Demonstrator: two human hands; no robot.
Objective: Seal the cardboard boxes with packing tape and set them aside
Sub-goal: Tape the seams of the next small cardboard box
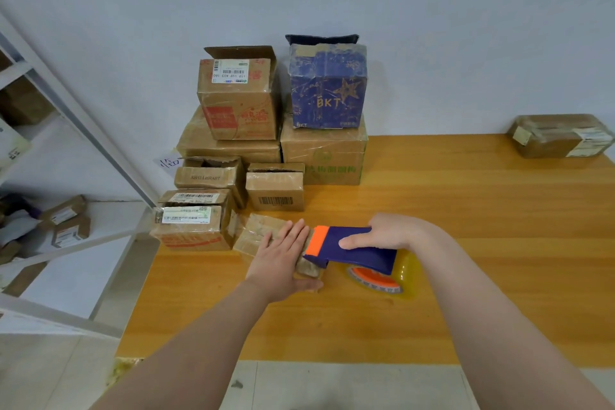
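Tabletop (466, 210) of orange wood grain, set against a pale wall. Left hand (283, 260) lies flat on a small cardboard box (256, 233) left of the tabletop's centre. Its fingers (293, 236) are straight and released, pressing down on the top, with the thumb running along the near end. Right hand (389, 233) is clenched round a purple tape dispenser (362, 260), thumb laid on its side. Dispenser's orange front edge sits against the right end of that box, just beside the left hand. Tape roll (379, 280), orange core, hangs under the dispenser; cannot tell whether it touches the wood. Behind is a pile of cardboard boxes (233, 143) stacked at the wall, with a blue box (327, 90) marked BKT on top right. One taped box (559, 136) stands alone at the far right edge. White shelf rack (76, 123) to the left holds more parcels.
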